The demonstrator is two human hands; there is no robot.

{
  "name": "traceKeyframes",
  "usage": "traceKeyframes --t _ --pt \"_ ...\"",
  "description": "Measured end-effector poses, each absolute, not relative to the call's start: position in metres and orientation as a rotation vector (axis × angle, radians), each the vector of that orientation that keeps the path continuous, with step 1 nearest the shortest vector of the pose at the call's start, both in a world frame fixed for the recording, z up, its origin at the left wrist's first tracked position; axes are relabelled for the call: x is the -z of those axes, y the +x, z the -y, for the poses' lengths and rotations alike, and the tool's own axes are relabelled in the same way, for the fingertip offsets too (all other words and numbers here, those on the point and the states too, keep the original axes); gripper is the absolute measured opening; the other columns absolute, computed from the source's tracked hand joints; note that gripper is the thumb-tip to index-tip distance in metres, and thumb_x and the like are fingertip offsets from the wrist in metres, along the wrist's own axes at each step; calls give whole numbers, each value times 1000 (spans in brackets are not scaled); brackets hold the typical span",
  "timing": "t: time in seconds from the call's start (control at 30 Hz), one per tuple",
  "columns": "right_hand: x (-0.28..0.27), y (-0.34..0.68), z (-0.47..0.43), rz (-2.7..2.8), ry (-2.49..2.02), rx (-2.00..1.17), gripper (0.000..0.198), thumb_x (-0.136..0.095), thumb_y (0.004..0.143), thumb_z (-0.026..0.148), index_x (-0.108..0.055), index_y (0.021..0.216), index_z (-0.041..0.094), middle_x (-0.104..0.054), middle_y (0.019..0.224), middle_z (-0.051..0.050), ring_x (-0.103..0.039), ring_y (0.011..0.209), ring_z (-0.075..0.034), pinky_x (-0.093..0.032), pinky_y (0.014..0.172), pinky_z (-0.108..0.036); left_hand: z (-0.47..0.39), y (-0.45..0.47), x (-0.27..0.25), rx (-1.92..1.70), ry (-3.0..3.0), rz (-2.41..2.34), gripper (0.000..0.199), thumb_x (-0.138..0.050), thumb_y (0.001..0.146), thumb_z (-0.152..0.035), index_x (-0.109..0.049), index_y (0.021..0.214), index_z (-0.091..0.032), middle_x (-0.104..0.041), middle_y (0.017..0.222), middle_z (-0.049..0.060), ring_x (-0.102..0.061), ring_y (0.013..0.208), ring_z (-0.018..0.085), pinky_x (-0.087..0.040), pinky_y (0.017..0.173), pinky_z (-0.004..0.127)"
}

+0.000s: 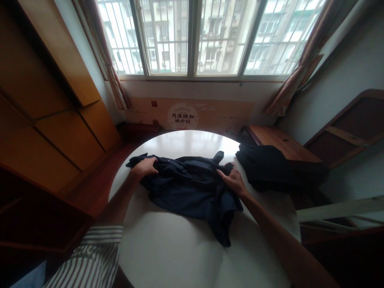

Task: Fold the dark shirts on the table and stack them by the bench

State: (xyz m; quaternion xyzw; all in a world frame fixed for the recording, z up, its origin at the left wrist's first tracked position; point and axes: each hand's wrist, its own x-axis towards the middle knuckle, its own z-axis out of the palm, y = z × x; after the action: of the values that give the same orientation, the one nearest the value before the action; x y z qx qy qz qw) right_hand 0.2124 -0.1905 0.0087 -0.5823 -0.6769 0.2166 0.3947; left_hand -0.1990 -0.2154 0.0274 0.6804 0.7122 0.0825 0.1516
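Observation:
A dark navy garment point(186, 184), which looks like a shirt, lies crumpled across the middle of a round white table point(168, 248). My left hand point(145, 167) is closed on its upper left part, the fingers curled into the cloth. At its upper right, my right hand point(233, 179) pinches the fabric between thumb and fingers. One narrow piece, perhaps a sleeve, hangs down toward me at the lower right of the garment. A small flap of cloth sticks up just left of my right hand.
More dark folded cloth point(264, 166) lies at the table's right edge. Behind it stands a wooden desk point(279, 140). Orange-brown cabinets point(60, 148) line the left wall. Beyond the table are a printed banner point(210, 114) and a barred window point(192, 40). A wooden chair back point(345, 132) is at right.

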Motion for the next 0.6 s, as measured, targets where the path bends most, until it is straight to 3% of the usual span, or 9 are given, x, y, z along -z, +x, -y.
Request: traceKeyframes --t 0.07,0.13,0.23,0.27,0.33,0.43,0.5,0.6 --pt "-17 215 195 1834 -1500 -740 28 -68 74 45 -59 79 19 -64 73 -5 -65 71 -23 -50 63 -32 210 -194 -20 -287 1946 -2300 60 -63 82 -31 -52 138 -12 -69 114 19 -66 106 33 -49 92 41" --pt "-28 216 206 2070 -1384 -1247 34 -71 72 49 -64 78 16 -66 70 -5 -65 65 -21 -50 56 -30 204 -184 -12 -317 1944 -2387 59 -44 95 -32 -36 149 -8 -57 134 24 -54 126 35 -39 105 51" --pt "-44 213 225 2369 -899 -2236 54 -78 67 54 -69 101 13 -72 78 -7 -70 65 -22 -54 56 -30 196 -167 1 -385 1875 -2342 62 -28 101 -43 -25 154 -12 -40 150 23 -36 140 36 -26 110 61" --pt "-47 210 229 2383 -765 -2392 58 -79 67 56 -69 105 13 -73 79 -8 -70 66 -22 -55 57 -31 195 -162 4 -404 1876 -2294 65 -27 100 -48 -25 154 -12 -36 153 22 -32 142 37 -23 112 62" --pt "-46 204 233 2305 -740 -2242 56 -76 69 59 -70 101 13 -72 75 -7 -68 61 -19 -54 56 -28 194 -153 8 -458 1957 -2120 69 -31 99 -53 -28 152 -9 -34 154 21 -29 144 35 -21 115 56" --pt "-36 197 223 2035 -961 -1407 47 -67 78 61 -69 83 15 -66 64 -3 -60 54 -14 -49 52 -26 200 -141 8 -591 2141 -1648 68 -37 97 -52 -34 151 -11 -36 154 15 -35 143 27 -25 118 41" --pt "-27 197 212 1939 -1065 -927 45 -63 81 62 -67 75 17 -64 66 -4 -59 59 -16 -49 55 -29 206 -132 6 -622 2181 -1326 61 -40 97 -49 -38 150 -18 -41 153 9 -42 139 23 -31 115 36" --pt "-17 204 199 1952 -1145 -522 45 -61 81 62 -68 75 18 -67 79 -9 -62 70 -21 -52 62 -35 214 -118 4 -609 2213 -1051 51 -40 97 -36 -44 146 -24 -53 144 5 -52 130 21 -40 109 35"
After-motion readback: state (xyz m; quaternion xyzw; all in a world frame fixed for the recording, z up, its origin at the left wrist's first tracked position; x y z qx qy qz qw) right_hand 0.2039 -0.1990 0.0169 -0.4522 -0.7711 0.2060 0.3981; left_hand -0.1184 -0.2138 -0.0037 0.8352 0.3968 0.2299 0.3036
